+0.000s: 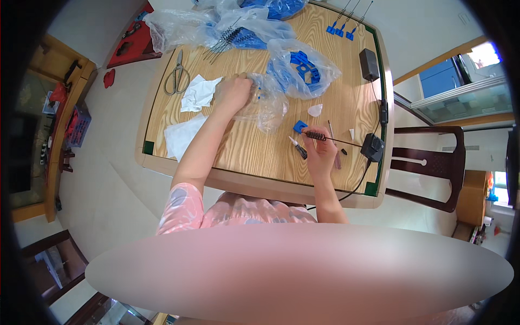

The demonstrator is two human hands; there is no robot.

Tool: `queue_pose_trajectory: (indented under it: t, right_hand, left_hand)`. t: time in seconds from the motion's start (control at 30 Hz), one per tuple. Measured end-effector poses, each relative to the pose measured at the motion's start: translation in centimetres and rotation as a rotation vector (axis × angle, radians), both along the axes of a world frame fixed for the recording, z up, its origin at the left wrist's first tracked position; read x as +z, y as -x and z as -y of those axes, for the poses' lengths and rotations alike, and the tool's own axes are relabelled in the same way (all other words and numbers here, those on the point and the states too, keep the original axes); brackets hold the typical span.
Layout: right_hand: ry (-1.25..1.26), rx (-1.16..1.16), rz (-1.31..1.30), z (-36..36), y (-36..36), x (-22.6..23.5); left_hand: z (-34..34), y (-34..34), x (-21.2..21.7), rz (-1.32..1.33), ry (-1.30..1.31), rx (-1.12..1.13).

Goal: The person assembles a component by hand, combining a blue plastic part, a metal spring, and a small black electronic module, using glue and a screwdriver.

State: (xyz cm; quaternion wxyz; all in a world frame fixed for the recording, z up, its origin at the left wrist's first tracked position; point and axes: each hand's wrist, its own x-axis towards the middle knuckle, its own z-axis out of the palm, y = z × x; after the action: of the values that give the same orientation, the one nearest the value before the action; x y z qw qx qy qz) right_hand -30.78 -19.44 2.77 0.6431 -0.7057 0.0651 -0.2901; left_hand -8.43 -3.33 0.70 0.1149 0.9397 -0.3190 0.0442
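Left hand (236,93): we see it back up at the edge of a clear bag (265,111), fingers curled; the fingertips are hidden, so we cannot tell whether it grips anything.
Right hand (320,153): nearer our body than the left, with thumb and fingers pinched closed on a black coiled rod (315,136).
Coiled rod: its coil sits at the right hand's fingertips, and its straight end runs out to the right of that hand, toward a black box (372,147); we cannot tell whether they touch.
Blue block (299,127): just left of the right fingertips, by the coil's end; we cannot tell whether the two are joined.
Clear bag contents: small blue pieces (259,97), just right of our left hand.
Slim tube (301,152): white-tipped, dark-bodied, just left of our right hand.
Bag of blue parts (307,73): beyond both hands, to the left hand's right.
Black coils (230,38): a bundle on plastic, beyond our left hand.
Blue clips (339,32): three with coiled rods, well beyond our right hand.
White tissue (200,93): just left of our left hand.
Scissors (176,81): farther left, past the tissue.
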Motion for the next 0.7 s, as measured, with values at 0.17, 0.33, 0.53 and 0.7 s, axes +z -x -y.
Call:
queue_pose_trajectory:
  t: [0.17, 0.33, 0.53, 0.7]
  right_hand:
    - [-0.047, 0.027, -0.006, -0.5, 0.0, 0.3]
    - [-0.224, 0.044, -0.068, -1.0, -0.5, 0.0]
    - [-0.329, 0.089, -0.007, -1.6, -1.3, 1.1]
    - [-0.466, 0.185, 0.058, -2.5, -2.4, 1.2]
  left_hand:
    - [0.5, -0.8, 0.1, -0.045, -0.142, -0.048]
    - [-0.2, -0.2, -0.2, -0.079, -0.008, -0.023]
    - [-1.4, 4.0, 0.2, -0.225, 0.575, 0.028]
    - [-0.7, 10.5, 0.4, -0.711, 1.144, 0.005]
